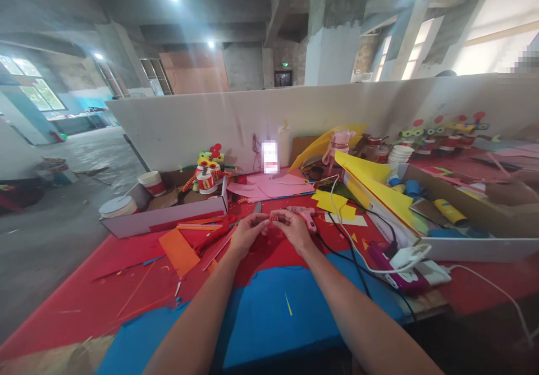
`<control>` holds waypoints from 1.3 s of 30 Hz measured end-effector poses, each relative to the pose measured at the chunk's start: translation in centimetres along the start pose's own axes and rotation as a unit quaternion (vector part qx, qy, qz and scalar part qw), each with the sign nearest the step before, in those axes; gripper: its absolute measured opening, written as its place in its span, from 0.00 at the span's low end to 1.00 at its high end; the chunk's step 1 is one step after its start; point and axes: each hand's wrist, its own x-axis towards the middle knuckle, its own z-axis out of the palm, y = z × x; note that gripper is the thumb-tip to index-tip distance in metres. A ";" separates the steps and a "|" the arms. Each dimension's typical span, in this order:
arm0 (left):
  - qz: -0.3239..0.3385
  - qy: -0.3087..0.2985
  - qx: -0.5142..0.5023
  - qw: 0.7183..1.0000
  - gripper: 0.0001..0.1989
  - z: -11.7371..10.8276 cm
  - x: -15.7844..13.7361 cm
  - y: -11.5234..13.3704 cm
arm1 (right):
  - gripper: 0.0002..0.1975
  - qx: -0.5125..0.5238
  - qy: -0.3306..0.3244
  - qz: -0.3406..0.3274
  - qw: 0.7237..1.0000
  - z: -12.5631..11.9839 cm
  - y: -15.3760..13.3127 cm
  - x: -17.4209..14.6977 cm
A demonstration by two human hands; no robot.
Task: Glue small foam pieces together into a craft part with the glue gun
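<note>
My left hand (248, 233) and my right hand (296, 230) meet over the middle of the red-covered table. Between their fingertips they pinch a small red folded paper strip (274, 217), pleated like a little spring. Fingers partly cover both its ends. Just beyond and beside my right hand lies a pink glue gun (306, 216). A grey pointed blade (257, 207) shows behind my left hand. To the left are an orange paper sheet (179, 252) and narrow paper strips (200, 227). Blue paper (273, 313) spreads under my forearms.
A shallow box (164, 219) at left holds paper cups and a paper-cup figure (207, 178). Pink sheets (273, 187) lie behind my hands. At right stand a large box (475, 250) of coloured paper pieces and a purple power strip (396, 271) with trailing cables.
</note>
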 end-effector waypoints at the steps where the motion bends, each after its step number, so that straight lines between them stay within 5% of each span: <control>1: 0.001 -0.005 -0.002 1.000 0.20 0.1 0.0 0.0 | 0.14 -0.008 -0.002 -0.002 1.000 0.0 0.0 0.0; 9: 0.019 -0.005 0.036 0.999 0.16 0.0 0.1 -0.3 | 0.11 -0.089 -0.025 -0.045 0.995 0.1 -0.1 -0.2; 15: 0.062 0.049 0.060 0.995 0.13 -0.4 0.3 -0.3 | 0.16 0.083 -0.015 0.069 0.994 0.5 -0.4 -0.6; 21: 0.087 0.006 0.100 0.991 0.10 -0.1 0.3 -0.2 | 0.16 0.078 -0.032 0.095 0.992 0.5 0.0 -0.4; 30: 0.012 0.012 0.019 1.000 0.18 -0.1 0.0 0.2 | 0.13 -0.032 -0.028 0.008 0.999 0.1 0.1 -0.1; 39: 0.032 0.023 0.038 0.998 0.13 -0.2 0.3 -0.4 | 0.18 0.062 -0.028 0.085 0.994 0.2 -0.2 -0.5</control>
